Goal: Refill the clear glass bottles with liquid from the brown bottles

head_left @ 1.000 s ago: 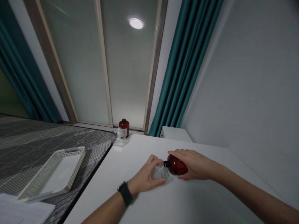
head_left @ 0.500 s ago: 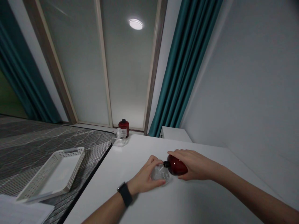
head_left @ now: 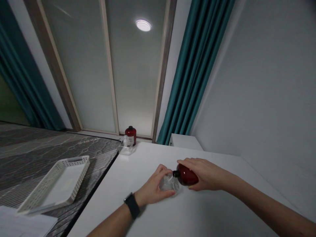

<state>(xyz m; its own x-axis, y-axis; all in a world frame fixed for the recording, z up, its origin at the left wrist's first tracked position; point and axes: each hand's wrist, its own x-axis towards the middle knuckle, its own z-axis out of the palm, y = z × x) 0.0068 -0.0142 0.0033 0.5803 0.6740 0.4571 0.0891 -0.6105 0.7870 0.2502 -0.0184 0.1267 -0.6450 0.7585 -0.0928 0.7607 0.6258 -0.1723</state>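
My left hand [head_left: 158,187], with a dark watch on its wrist, curls thumb and fingers around a clear glass bottle [head_left: 169,184] standing on the white table [head_left: 145,158]. In my right hand [head_left: 203,172] is a dark red bottle [head_left: 187,175] with a black neck. It is tipped over on its side, its mouth pointing left at the top of the clear bottle. The two bottles meet or nearly meet there; I cannot tell if they touch. Whether liquid is flowing does not show.
At the table's far left corner stand another red bottle [head_left: 130,135] with a black cap and a clear box [head_left: 125,150] with a clear object in it. To the left, a white basket [head_left: 71,197] and papers [head_left: 27,223] lie on a grey patterned surface [head_left: 98,148]. A white cabinet [head_left: 186,141] stands behind.
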